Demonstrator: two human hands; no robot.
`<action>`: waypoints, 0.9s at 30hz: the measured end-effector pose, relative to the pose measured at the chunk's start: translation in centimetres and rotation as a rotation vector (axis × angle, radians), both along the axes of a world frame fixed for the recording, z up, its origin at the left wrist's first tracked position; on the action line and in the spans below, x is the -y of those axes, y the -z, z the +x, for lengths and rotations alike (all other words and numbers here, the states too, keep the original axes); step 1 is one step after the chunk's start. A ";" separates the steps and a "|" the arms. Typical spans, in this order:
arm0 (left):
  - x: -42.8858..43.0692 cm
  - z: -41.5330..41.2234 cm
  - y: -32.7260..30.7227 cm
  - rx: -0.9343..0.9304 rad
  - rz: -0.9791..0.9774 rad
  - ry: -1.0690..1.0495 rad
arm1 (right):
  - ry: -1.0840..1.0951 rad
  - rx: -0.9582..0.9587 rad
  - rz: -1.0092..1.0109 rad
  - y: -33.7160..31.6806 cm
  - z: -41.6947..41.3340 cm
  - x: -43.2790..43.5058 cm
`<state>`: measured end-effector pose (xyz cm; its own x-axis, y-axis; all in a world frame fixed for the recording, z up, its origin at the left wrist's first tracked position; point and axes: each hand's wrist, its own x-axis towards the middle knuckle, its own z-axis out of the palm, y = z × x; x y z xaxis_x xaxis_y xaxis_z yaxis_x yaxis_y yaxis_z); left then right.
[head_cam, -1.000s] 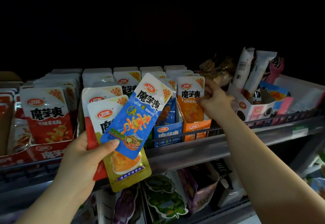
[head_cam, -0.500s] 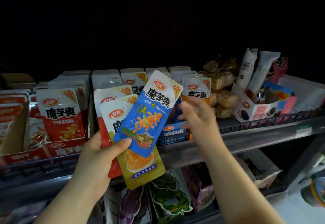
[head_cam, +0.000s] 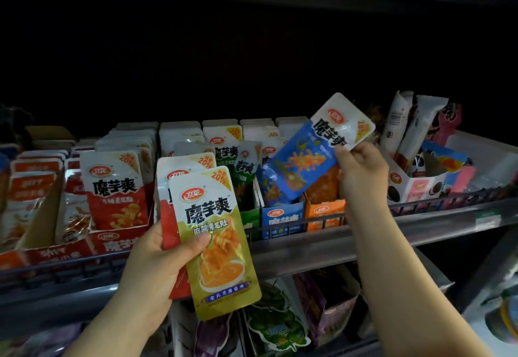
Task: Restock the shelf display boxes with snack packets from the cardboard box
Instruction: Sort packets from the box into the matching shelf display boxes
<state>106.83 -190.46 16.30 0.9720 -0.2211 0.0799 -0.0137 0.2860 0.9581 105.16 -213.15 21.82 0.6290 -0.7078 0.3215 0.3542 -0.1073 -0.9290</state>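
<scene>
Right hand (head_cam: 361, 171) pinched a blue packet (head_cam: 302, 166) centre right, left hand (head_cam: 151, 269) gripped 2 packets (head_cam: 221, 272) lower centre.

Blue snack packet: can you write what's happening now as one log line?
right hand: holds blue-and-white foil snack packet over blue cardboard display box | left hand: holds gold foil packet and red packet
</scene>
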 end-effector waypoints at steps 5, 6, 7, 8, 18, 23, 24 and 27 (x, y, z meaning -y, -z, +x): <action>-0.1 -0.1 0.3 0.010 -0.013 0.011 | 0.081 -0.053 -0.407 0.9 0.5 0.0; 0.0 -0.1 0.4 0.007 -0.010 0.005 | 0.075 -0.060 -0.430 1.1 0.8 0.1; 0.0 -0.1 0.4 0.007 -0.014 0.002 | 0.054 -0.088 -0.454 1.2 1.2 0.1; -0.1 0.0 0.4 0.002 -0.010 -0.006 | 0.018 -0.147 -0.492 1.4 1.7 0.2; -0.5 0.1 0.2 -0.002 0.086 -0.057 | 0.195 -0.628 -0.896 1.9 3.3 -1.0; -0.6 0.0 -0.4 0.001 0.076 -0.066 | 0.239 -0.452 -0.689 3.0 2.8 -2.3; -0.7 0.0 -0.4 0.001 0.075 -0.068 | 0.281 -0.374 -0.664 3.0 2.4 -2.6; -0.7 0.0 -0.4 0.008 0.071 -0.069 | 0.279 -0.154 -0.643 2.9 1.1 -4.1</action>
<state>106.79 -189.72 16.75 0.9844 -0.1594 0.0740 -0.0385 0.2155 0.9758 106.30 -209.02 18.93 0.5239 -0.5491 0.6511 0.1038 -0.7176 -0.6887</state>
